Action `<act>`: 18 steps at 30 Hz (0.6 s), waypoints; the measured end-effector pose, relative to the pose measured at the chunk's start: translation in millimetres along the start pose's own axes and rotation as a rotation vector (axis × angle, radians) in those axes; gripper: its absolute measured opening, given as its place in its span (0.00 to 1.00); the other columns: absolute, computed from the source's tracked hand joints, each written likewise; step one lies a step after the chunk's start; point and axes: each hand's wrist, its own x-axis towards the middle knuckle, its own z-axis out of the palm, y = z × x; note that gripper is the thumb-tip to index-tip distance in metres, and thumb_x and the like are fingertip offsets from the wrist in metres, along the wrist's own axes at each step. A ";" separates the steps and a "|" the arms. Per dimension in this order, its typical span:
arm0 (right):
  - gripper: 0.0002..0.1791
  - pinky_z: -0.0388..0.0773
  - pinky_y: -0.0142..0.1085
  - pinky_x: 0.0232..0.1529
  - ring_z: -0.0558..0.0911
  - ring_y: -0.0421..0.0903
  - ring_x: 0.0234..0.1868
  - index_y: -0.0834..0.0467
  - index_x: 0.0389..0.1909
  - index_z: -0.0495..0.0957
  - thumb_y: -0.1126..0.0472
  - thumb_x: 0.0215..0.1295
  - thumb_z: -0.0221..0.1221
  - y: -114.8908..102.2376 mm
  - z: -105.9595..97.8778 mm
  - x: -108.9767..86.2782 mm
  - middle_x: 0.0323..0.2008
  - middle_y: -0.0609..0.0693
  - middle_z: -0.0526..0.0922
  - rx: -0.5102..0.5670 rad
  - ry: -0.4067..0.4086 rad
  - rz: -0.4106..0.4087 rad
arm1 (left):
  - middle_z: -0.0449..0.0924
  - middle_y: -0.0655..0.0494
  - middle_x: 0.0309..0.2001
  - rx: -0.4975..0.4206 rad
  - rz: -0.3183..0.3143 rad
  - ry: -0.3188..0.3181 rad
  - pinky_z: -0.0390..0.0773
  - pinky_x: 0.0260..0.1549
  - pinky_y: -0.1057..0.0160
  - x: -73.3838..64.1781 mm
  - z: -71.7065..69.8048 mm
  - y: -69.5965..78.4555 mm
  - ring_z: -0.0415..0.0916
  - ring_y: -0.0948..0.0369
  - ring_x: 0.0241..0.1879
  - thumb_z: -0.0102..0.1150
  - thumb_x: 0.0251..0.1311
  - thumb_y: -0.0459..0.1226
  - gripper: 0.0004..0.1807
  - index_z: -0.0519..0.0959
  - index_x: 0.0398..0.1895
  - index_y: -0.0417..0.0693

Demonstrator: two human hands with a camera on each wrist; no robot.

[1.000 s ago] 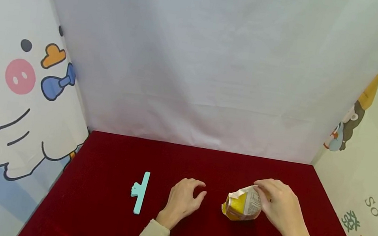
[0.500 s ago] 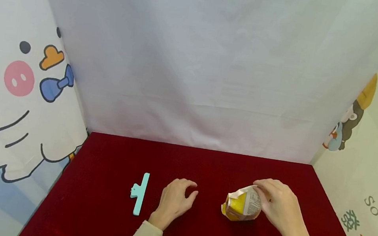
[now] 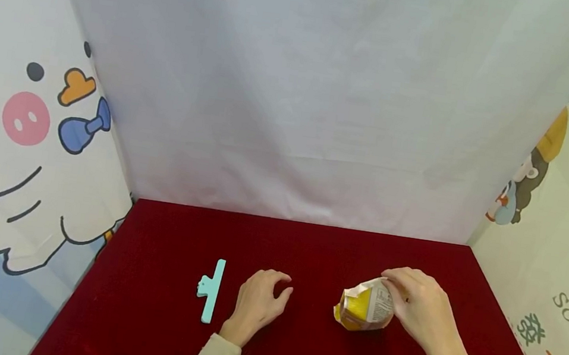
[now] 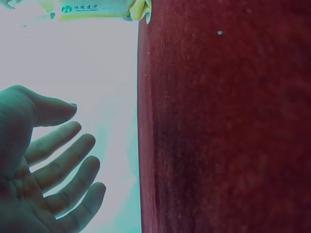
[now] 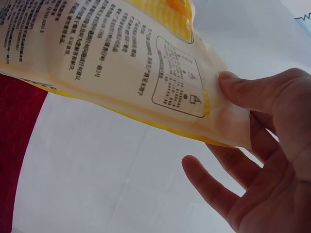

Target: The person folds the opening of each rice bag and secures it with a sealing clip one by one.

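A yellow and white food packet (image 3: 374, 306) with printed text is held at its upper right end by my right hand (image 3: 425, 319). In the right wrist view, the thumb lies on the printed face of the packet (image 5: 112, 58) with fingers behind, pinching its edge; the little finger sticks out free. My left hand (image 3: 258, 303) is between the packet and a light turquoise sealing clip (image 3: 212, 291), touching neither. Its fingers are spread and slightly bent around nothing in the left wrist view, where the packet's end shows along the top edge.
Dark red cloth covers the table (image 3: 308, 246). A plain white curtain (image 3: 298, 113) stands behind it. Side panels carry cartoon drawings: a white duck-like figure (image 3: 20, 178) at left, lettering and a figure at right.
My left hand has drifted left, away from the packet and closer to the turquoise clip. The right hand and packet have stayed almost in place.
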 end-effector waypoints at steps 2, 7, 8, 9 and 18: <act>0.16 0.88 0.49 0.39 0.89 0.48 0.38 0.59 0.40 0.91 0.74 0.50 0.78 -0.3 0.1 -0.4 0.38 0.49 0.92 -0.002 0.002 0.000 | 0.91 0.58 0.49 0.000 -0.002 -0.001 0.83 0.36 0.61 -0.8 0.8 -1.0 0.85 0.58 0.43 0.69 0.69 0.45 0.11 0.90 0.51 0.56; 0.16 0.88 0.49 0.39 0.89 0.49 0.38 0.59 0.40 0.91 0.74 0.50 0.78 -0.6 1.8 -0.6 0.38 0.50 0.92 0.000 0.016 -0.006 | 0.91 0.58 0.49 -0.006 -0.005 -0.005 0.83 0.36 0.61 -1.7 1.9 -2.6 0.85 0.57 0.42 0.69 0.70 0.45 0.11 0.90 0.51 0.55; 0.15 0.88 0.49 0.39 0.89 0.49 0.38 0.60 0.40 0.90 0.75 0.50 0.78 -0.8 2.2 -0.7 0.38 0.50 0.92 0.001 0.018 -0.006 | 0.91 0.57 0.50 -0.006 -0.005 -0.004 0.83 0.36 0.61 -1.8 1.7 -3.2 0.85 0.57 0.43 0.69 0.70 0.45 0.11 0.90 0.51 0.55; 0.15 0.88 0.49 0.39 0.89 0.49 0.38 0.60 0.40 0.90 0.75 0.50 0.78 -1.1 2.6 -0.9 0.38 0.50 0.92 0.002 0.020 -0.005 | 0.91 0.57 0.49 -0.006 -0.004 0.000 0.83 0.35 0.61 -2.0 1.4 -4.2 0.85 0.57 0.42 0.69 0.69 0.44 0.12 0.90 0.51 0.55; 0.16 0.88 0.49 0.39 0.89 0.49 0.39 0.60 0.40 0.90 0.75 0.50 0.78 -3.2 2.1 -2.6 0.38 0.50 0.92 0.001 0.019 0.000 | 0.91 0.57 0.49 0.000 -0.033 0.022 0.84 0.36 0.60 -3.8 -2.4 -13.3 0.86 0.56 0.44 0.70 0.69 0.44 0.11 0.90 0.50 0.55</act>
